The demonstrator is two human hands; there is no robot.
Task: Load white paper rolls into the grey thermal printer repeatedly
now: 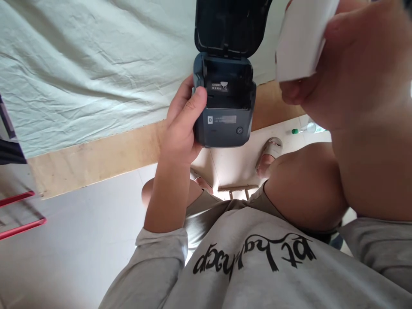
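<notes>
Dark-blue printer (225,107), lid up, sits gripped in the left hand (182,128); the right hand (347,73) clasps white paper (301,40).

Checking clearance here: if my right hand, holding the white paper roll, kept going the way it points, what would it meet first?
Probably the open lid of the dark printer held by the left hand. The right hand with the white paper roll points leftward toward it, though depth is unclear.

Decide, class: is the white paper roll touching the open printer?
Apart. The head view shows the white paper roll in the right hand, with a clear gap from the printer.
</notes>
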